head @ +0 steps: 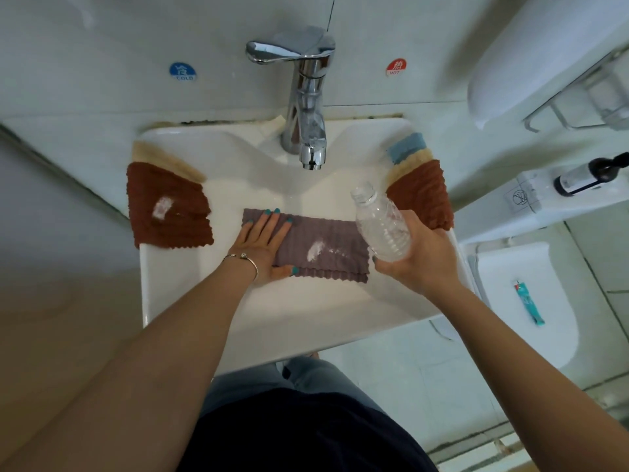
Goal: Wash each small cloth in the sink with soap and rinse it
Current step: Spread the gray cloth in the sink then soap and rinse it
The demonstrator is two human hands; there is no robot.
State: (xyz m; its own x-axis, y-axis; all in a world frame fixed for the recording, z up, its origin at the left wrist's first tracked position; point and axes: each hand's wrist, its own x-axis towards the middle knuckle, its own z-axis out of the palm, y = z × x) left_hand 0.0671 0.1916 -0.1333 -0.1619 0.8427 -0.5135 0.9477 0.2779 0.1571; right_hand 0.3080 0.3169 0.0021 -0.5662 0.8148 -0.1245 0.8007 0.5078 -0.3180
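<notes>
A purple cloth point(323, 248) lies spread in the white sink point(218, 311), with a patch of white soap powder on it. My left hand point(262, 241) rests flat on the cloth's left end, thumb under its near edge. My right hand point(420, 253) grips a clear uncapped plastic bottle point(381, 223), tilted with its mouth toward the tap. A brown cloth point(168, 206) with a white powder spot hangs over the sink's left rim on top of a beige cloth point(160, 158). Brown point(423, 195), beige and blue point(406, 144) cloths are stacked on the right rim.
A chrome tap point(306, 107) stands at the back middle; no water is seen running. Cold and hot stickers mark the tiled wall. A toilet with a small tube point(529, 303) on its lid stands at right. A dark pump bottle point(585, 177) lies on a ledge.
</notes>
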